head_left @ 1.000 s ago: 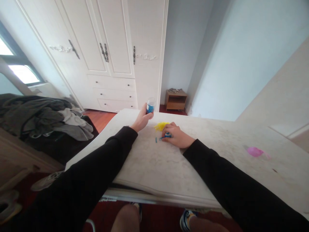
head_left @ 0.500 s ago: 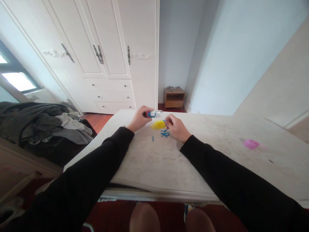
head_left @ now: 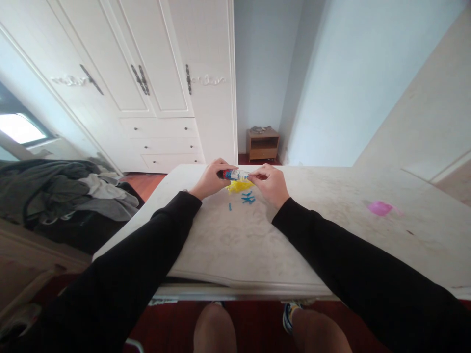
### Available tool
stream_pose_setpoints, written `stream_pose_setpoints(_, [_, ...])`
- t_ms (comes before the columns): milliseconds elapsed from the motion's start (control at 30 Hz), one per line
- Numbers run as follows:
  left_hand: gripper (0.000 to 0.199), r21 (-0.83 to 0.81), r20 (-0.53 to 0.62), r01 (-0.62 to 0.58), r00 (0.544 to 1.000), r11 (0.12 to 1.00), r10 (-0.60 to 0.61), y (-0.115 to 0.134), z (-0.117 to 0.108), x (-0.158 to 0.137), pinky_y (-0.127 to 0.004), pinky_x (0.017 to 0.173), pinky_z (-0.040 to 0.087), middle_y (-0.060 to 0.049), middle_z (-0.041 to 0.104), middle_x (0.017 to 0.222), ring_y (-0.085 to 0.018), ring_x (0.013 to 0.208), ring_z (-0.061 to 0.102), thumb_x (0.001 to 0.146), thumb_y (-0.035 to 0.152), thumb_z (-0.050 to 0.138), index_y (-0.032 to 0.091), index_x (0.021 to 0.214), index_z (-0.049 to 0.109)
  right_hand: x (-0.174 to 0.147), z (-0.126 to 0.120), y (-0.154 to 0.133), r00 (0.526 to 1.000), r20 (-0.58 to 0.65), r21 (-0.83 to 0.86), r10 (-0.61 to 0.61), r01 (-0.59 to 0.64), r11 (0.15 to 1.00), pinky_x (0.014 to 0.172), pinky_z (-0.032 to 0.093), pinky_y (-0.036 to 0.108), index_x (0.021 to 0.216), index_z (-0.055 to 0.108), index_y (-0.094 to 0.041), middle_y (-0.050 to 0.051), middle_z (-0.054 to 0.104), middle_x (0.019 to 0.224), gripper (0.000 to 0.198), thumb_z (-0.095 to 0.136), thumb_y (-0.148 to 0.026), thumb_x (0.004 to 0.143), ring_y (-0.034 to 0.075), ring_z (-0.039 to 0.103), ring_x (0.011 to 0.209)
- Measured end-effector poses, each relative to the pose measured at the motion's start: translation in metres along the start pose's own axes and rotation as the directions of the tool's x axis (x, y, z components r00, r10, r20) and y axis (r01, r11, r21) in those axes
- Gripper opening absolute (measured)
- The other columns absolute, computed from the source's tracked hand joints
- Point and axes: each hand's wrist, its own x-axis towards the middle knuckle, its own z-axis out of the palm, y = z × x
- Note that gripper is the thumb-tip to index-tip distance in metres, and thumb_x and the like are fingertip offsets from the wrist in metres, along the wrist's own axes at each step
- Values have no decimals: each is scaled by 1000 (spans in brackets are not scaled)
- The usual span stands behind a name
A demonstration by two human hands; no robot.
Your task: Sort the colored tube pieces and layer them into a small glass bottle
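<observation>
My left hand [head_left: 210,182] is wrapped round a small clear plastic bottle [head_left: 238,175] with a red and blue label, lying sideways in the air with its mouth to the right. At that mouth, the fingers of my right hand [head_left: 271,183] are pinched together; what they hold is too small and covered to make out. Just below the bottle, a bright yellow heap [head_left: 238,187] rests on the white table [head_left: 239,245], partly covered by it. Several short blue strips [head_left: 248,199] lie nearer to me, and one single blue strip [head_left: 230,207] lies apart on their left.
A pink object [head_left: 380,208], like a small bag or balloon, lies on the table's right part, with a small dark mark close by. Left of the table is a pile of dark and grey clothes [head_left: 66,191]. A white wardrobe [head_left: 162,59] and a wooden nightstand [head_left: 263,145] stand beyond.
My right hand has risen from beside the yellow heap, where a blue strip showed at its fingertips, to the bottle's mouth. The left hand still holds the bottle. The view has shifted slightly.
</observation>
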Motion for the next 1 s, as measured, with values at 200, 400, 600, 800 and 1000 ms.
stream_pose_setpoints(200, [40, -92, 86, 67, 995, 993, -59, 10, -1, -2, -29, 69, 46, -4, 62, 92, -17, 79, 59, 67, 19, 75, 20, 106, 81, -1, -1, -1, 1000, -1, 25, 27, -27, 999, 64, 46, 30, 71, 68, -19, 1, 68, 70, 20, 78, -35, 78, 15, 58, 64])
stream_pose_setpoints(400, [41, -106, 96, 77, 993, 991, -67, 14, -3, -2, -31, 73, 45, -4, 62, 91, -18, 81, 59, 66, 18, 73, 19, 107, 80, 0, -1, -1, 997, 22, 2, -72, 72, 997, 68, 46, 31, 76, 74, -19, 3, 66, 77, 16, 70, -31, 86, 17, 59, 71])
stream_pose_setpoints(600, [42, -126, 85, 88, 993, 988, -78, 10, -3, -1, -32, 75, 46, -3, 62, 91, -18, 80, 58, 64, 15, 72, 17, 106, 80, -1, -1, -4, 993, 18, -52, -118, 119, 992, 67, 46, 31, 79, 72, -17, 3, 63, 77, 14, 62, -21, 87, 16, 56, 69])
stream_pose_setpoints(800, [42, -112, 87, 91, 993, 990, -81, 13, -5, -1, -35, 81, 47, -4, 64, 94, -20, 86, 60, 66, 18, 72, 18, 107, 80, -2, 0, -3, 996, -53, 37, -76, 78, 996, 77, 53, 34, 90, 67, -20, 4, 70, 87, 6, 63, -23, 86, 19, 66, 81])
stream_pose_setpoints(1000, [42, -107, 98, 78, 993, 991, -68, 15, -5, -1, -34, 78, 46, -4, 64, 92, -20, 83, 60, 67, 19, 73, 18, 108, 80, -2, 0, -1, 993, -96, 67, -74, 81, 994, 80, 56, 36, 94, 65, -23, 2, 68, 86, 12, 69, -27, 84, 18, 66, 82])
